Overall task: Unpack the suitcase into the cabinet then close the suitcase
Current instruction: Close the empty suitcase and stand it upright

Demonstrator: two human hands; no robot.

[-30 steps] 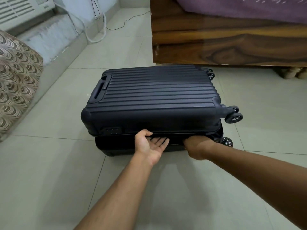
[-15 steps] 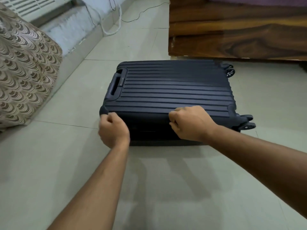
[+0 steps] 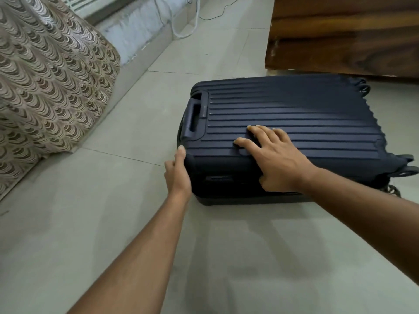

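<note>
A pale tiled floor (image 3: 226, 257) fills most of the view, with a dark wooden bed frame (image 3: 340, 41) at the far right and a scallop-patterned cushion (image 3: 45, 87) at the far left. The dark blue ribbed suitcase (image 3: 306, 114) lies flat on the floor just in front of the bed frame, its lid down, its carry handle (image 3: 192, 116) at the left end and its wheels (image 3: 408, 171) at the right. The right hand (image 3: 274, 155) lies flat on the near part of the lid with fingers spread and straight, while the left hand (image 3: 179, 175) rests against the suitcase's near-left corner with fingers nearly straight, gripping nothing.
</note>
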